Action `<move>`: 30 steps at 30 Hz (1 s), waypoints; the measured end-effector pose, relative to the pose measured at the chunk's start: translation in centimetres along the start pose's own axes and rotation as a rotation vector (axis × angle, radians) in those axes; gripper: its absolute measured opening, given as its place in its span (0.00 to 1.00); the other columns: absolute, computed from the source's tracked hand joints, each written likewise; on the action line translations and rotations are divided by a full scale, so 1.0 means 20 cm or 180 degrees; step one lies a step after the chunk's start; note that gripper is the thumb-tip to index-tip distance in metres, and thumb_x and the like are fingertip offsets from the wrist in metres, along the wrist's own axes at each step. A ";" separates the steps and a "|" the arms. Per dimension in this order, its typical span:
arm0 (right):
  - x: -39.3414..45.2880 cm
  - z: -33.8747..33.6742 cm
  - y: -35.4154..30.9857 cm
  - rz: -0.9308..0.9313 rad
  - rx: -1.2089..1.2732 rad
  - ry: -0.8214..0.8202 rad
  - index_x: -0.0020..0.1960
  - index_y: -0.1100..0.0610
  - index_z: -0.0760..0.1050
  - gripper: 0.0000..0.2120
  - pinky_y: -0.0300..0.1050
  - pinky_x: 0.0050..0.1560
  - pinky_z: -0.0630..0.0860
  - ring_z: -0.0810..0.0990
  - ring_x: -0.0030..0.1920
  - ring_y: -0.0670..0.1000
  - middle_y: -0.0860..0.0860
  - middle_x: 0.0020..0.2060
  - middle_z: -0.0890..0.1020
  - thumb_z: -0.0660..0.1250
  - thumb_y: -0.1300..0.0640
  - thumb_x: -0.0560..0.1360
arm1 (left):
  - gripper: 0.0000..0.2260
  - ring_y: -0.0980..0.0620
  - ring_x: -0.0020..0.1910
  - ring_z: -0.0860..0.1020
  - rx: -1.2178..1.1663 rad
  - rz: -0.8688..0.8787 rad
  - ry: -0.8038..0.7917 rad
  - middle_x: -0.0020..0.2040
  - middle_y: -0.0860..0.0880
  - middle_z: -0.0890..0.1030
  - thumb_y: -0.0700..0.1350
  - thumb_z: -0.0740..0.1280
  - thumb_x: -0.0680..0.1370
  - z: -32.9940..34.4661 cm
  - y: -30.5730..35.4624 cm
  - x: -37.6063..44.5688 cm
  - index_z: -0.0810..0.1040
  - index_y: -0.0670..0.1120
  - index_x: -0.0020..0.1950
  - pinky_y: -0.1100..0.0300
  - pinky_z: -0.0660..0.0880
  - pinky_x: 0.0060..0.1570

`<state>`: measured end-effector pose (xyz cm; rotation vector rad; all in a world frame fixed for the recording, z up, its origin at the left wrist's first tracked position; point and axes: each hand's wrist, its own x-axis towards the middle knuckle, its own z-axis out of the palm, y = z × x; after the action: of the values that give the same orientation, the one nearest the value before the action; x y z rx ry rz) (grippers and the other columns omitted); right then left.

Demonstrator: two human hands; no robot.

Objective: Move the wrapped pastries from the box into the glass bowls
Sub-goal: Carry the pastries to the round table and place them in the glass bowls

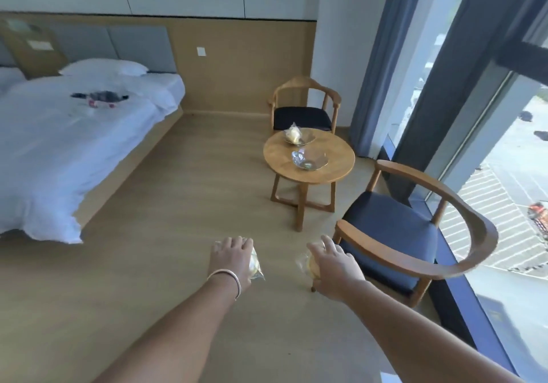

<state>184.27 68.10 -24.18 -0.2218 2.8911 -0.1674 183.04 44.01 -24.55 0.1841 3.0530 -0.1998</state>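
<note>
Two wrapped pastries are carried, one clasped in left hand (232,259) fingers, one in right hand (333,264); far bowl (299,136) already holds one, near bowl (310,160) awaits pastries.

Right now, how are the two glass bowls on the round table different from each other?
The far bowl, nearer the far chair, holds a yellowish wrapped pastry; the near bowl holds no such pastry, only something small and shiny that is too blurred to name. The far bowl looks amber-tinted, the near bowl clearer and bluish. Both are shallow glass bowls standing on the round wooden table, close together but apart.
</note>
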 end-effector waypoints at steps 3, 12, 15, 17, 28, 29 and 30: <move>0.15 -0.05 -0.10 -0.0132 -0.0065 0.0003 0.76 0.45 0.53 0.39 0.53 0.69 0.67 0.61 0.73 0.57 0.53 0.78 0.51 0.70 0.54 0.71 | 0.35 0.48 0.65 0.68 -0.0060 -0.0072 0.0041 0.66 0.51 0.69 0.58 0.73 0.68 0.00 -0.12 0.09 0.61 0.52 0.70 0.52 0.64 0.61; 0.48 -0.11 -0.36 -0.0452 -0.0111 0.0022 0.76 0.44 0.53 0.38 0.52 0.67 0.70 0.65 0.71 0.56 0.52 0.77 0.54 0.69 0.52 0.72 | 0.33 0.48 0.66 0.67 -0.0183 -0.0183 0.0136 0.67 0.51 0.69 0.56 0.71 0.70 0.02 -0.43 0.26 0.61 0.52 0.71 0.52 0.63 0.62; 0.59 -0.12 -0.43 -0.0568 -0.0180 -0.0021 0.74 0.45 0.56 0.36 0.52 0.66 0.71 0.66 0.70 0.56 0.52 0.76 0.55 0.70 0.52 0.71 | 0.30 0.48 0.64 0.68 -0.0238 -0.0267 0.0179 0.66 0.52 0.70 0.57 0.69 0.71 0.04 -0.52 0.31 0.63 0.53 0.69 0.52 0.64 0.61; 0.67 -0.12 -0.48 -0.0633 -0.0225 -0.0051 0.74 0.45 0.57 0.36 0.52 0.65 0.71 0.66 0.69 0.56 0.52 0.75 0.56 0.70 0.52 0.71 | 0.30 0.48 0.64 0.69 -0.0268 -0.0322 0.0150 0.65 0.52 0.70 0.57 0.69 0.71 0.06 -0.58 0.35 0.63 0.53 0.69 0.52 0.64 0.61; 1.41 -0.12 -0.69 -0.0827 -0.0299 -0.0258 0.76 0.45 0.54 0.38 0.52 0.67 0.69 0.64 0.71 0.56 0.53 0.77 0.52 0.69 0.50 0.71 | 0.32 0.48 0.65 0.68 -0.0227 -0.0435 -0.0071 0.66 0.51 0.69 0.56 0.71 0.70 0.16 -0.92 0.90 0.61 0.53 0.70 0.51 0.64 0.63; 1.50 -0.14 -0.71 -0.0845 -0.0305 -0.0266 0.76 0.45 0.53 0.38 0.51 0.67 0.69 0.64 0.71 0.56 0.53 0.77 0.52 0.70 0.50 0.72 | 0.32 0.48 0.65 0.68 -0.0211 -0.0436 -0.0083 0.66 0.51 0.69 0.56 0.71 0.70 0.15 -0.95 0.99 0.61 0.53 0.70 0.51 0.64 0.63; 1.60 -0.15 -0.71 -0.0867 -0.0320 -0.0273 0.76 0.44 0.53 0.39 0.51 0.66 0.69 0.64 0.72 0.56 0.53 0.77 0.52 0.70 0.50 0.72 | 0.32 0.48 0.65 0.68 -0.0202 -0.0438 -0.0095 0.66 0.51 0.69 0.55 0.71 0.70 0.15 -0.98 1.08 0.61 0.52 0.69 0.51 0.63 0.63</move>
<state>154.72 49.12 -26.55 -0.6256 2.7750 -0.0573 159.49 26.74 -26.84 -0.0327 3.0385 -0.1122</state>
